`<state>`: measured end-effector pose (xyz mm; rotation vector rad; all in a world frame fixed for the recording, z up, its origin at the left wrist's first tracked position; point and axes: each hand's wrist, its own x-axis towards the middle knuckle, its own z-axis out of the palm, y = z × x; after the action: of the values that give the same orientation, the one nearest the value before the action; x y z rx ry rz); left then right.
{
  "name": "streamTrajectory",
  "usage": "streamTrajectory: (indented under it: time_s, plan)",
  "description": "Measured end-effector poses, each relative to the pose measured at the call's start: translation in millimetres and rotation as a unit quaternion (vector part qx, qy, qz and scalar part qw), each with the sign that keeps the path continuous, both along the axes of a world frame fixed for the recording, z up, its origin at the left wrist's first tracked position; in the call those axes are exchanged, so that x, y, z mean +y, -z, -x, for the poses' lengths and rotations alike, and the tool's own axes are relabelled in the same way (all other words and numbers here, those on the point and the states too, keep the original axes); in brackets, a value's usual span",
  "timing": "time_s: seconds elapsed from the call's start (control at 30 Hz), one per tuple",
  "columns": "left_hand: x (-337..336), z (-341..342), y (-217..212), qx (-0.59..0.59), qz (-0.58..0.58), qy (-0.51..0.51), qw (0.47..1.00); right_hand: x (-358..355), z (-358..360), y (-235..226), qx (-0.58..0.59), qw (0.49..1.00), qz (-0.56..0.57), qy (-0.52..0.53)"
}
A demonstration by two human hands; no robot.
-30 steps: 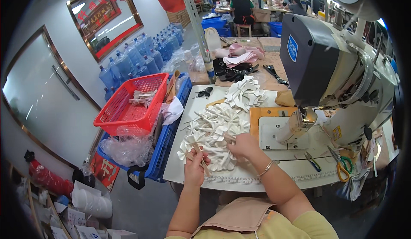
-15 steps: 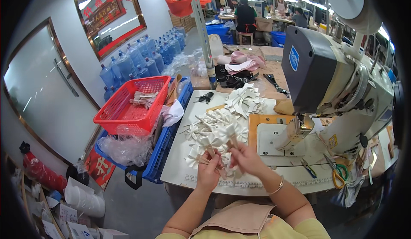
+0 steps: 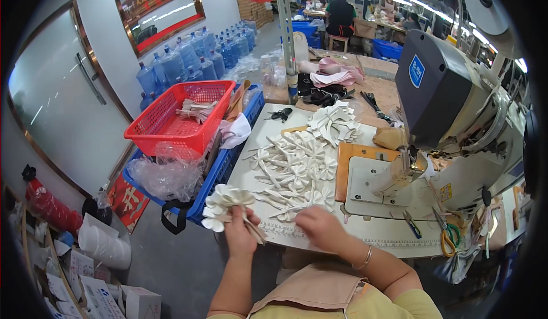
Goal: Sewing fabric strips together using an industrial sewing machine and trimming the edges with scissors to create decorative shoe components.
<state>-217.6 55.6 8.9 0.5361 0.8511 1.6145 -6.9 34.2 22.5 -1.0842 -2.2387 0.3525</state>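
A small bunch of white flower-shaped pieces (image 3: 228,196) with beige strip stems is gripped in my left hand (image 3: 241,238), out past the table's front left edge. Its petals point up and away from me, and the stem ends stick out by my palm. My right hand (image 3: 322,227) is over the front edge of the table, fingers curled together at the near side of a loose pile of similar white flowers (image 3: 297,173). What those fingers hold, if anything, is hidden. Behind this pile lies a heap of white cut pieces (image 3: 334,123).
A sewing machine (image 3: 436,85) stands at the right. Snips (image 3: 412,225) and orange-and-green-handled scissors (image 3: 448,233) lie near the front edge. To the left, a red basket (image 3: 171,130) rests on a blue crate (image 3: 214,179). A metal post (image 3: 288,39) rises behind the table.
My left hand has moved left and toward me with the bunch, away from the pile. The right hand has separated from it and come lower, near the table's front edge. The whole view has shifted slightly.
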Motion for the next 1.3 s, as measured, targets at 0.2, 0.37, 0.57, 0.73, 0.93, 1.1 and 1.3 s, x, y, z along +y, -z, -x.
streamTrajectory:
  time_s: [0.2, 0.37, 0.57, 0.73, 0.93, 1.1, 1.3]
  plan:
    - [-7, -3, -4, -0.057, 0.023, 0.024, 0.998, 45, -43, -2, -0.148, 0.984, -0.099, -0.008]
    - [-8, 6, 8, -0.088, 0.033, 0.06, 0.994, 44, -32, -36, -0.097, 0.974, -0.197, 0.051]
    - [-9, -1, 3, -0.155, 0.051, 0.132, 0.978, 41, -7, -1, -0.235, 0.959, -0.144, 0.066]
    - [-14, 2, 13, -0.087, 0.084, 0.169, 0.978, 23, -13, -37, -0.176, 0.949, -0.261, -0.022]
    - [-37, -17, 36, -0.167, 0.064, 0.433, 0.883, 0, 17, -30, -0.122, 0.876, -0.411, -0.222]
    - [-52, -13, 24, -0.134, 0.095, 0.465, 0.87, -6, 19, -9, -0.103, 0.882, -0.396, -0.236]
    - [-44, 13, 44, -0.316, 0.076, 0.433, 0.841, -2, 41, -20, -0.113, 0.891, -0.317, -0.304]
